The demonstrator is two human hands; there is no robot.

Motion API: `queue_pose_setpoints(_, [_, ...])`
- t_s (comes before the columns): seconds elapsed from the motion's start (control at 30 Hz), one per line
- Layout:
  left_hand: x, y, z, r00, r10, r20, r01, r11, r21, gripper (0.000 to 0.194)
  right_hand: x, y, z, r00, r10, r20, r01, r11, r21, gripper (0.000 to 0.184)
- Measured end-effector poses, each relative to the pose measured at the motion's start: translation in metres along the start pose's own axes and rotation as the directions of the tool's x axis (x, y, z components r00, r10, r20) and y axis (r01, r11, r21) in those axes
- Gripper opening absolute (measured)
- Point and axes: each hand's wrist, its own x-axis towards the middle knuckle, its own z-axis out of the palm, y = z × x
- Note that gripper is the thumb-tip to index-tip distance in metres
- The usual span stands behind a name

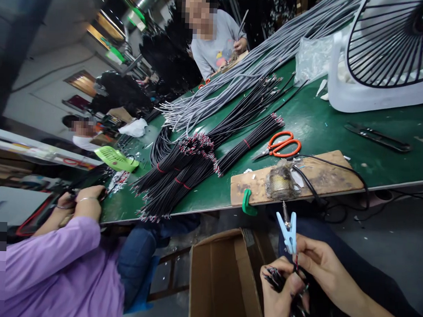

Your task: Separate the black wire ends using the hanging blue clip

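My left hand (279,292) is closed round a bundle of black wires (276,277) with stripped red and white ends, low in the view above my lap. My right hand (319,264) pinches the wire ends beside it, and a light blue clothes peg (288,230) sticks up from its fingers. Just above the peg, a metal soldering tip (285,210) hangs down from a wooden board (322,174) with a solder-crusted pot (279,181) at the table's edge.
The green table (324,121) carries several bundles of black wires (193,165), long grey cables (249,62), orange scissors (281,144), black snips (379,136) and a white fan (384,58). An open cardboard box (221,279) stands below. A person in purple (62,269) sits left; others work farther off.
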Motion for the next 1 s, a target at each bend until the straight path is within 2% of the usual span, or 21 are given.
queue_pose_setpoints(0.07, [0.000, -0.001, 0.002, 0.999, -0.003, 0.054, 0.006, 0.998, -0.060, 0.028, -0.003, 0.005, 0.002, 0.999, 0.039, 0.006, -0.039, 0.995, 0.089, 0.034])
queue_pose_setpoints(0.17, [0.001, 0.002, 0.002, 0.994, -0.017, 0.111, 0.029, 0.994, -0.109, 0.026, -0.007, 0.010, 0.003, 0.998, 0.057, 0.011, -0.058, 0.994, 0.097, 0.029])
queue_pose_setpoints(0.27, [0.003, 0.007, 0.000, 0.982, 0.010, 0.187, 0.024, 0.984, -0.175, 0.020, -0.009, 0.008, 0.002, 0.998, 0.055, 0.014, -0.055, 0.998, 0.009, 0.026])
queue_pose_setpoints(0.37, [0.004, 0.011, -0.001, 0.970, 0.004, 0.242, 0.039, 0.984, -0.174, 0.023, -0.008, -0.001, -0.001, 1.000, -0.027, -0.012, 0.025, 0.990, -0.141, 0.024])
queue_pose_setpoints(0.47, [0.001, 0.012, -0.003, 0.985, -0.019, 0.173, 0.040, 0.992, -0.116, 0.027, -0.009, -0.015, -0.005, 0.990, -0.140, -0.006, 0.132, 0.947, -0.292, 0.021])
queue_pose_setpoints(0.6, [-0.004, 0.010, -0.005, 0.999, -0.018, 0.029, 0.019, 1.000, -0.024, 0.029, -0.012, -0.027, -0.007, 0.968, -0.235, 0.086, 0.247, 0.845, -0.475, 0.014])
queue_pose_setpoints(0.7, [-0.004, 0.013, -0.003, 0.998, 0.054, -0.040, -0.048, 0.990, 0.130, 0.030, -0.014, -0.028, -0.005, 0.948, -0.300, 0.104, 0.303, 0.761, -0.573, 0.012])
queue_pose_setpoints(0.83, [0.000, 0.020, 0.004, 0.985, 0.166, -0.057, -0.143, 0.948, 0.283, 0.039, -0.014, -0.024, -0.004, 0.926, -0.359, 0.116, 0.348, 0.695, -0.629, 0.012])
queue_pose_setpoints(1.0, [0.002, 0.021, 0.005, 0.995, 0.091, -0.045, -0.075, 0.958, 0.279, 0.045, -0.011, -0.026, -0.005, 0.917, -0.382, 0.117, 0.365, 0.684, -0.631, 0.013])
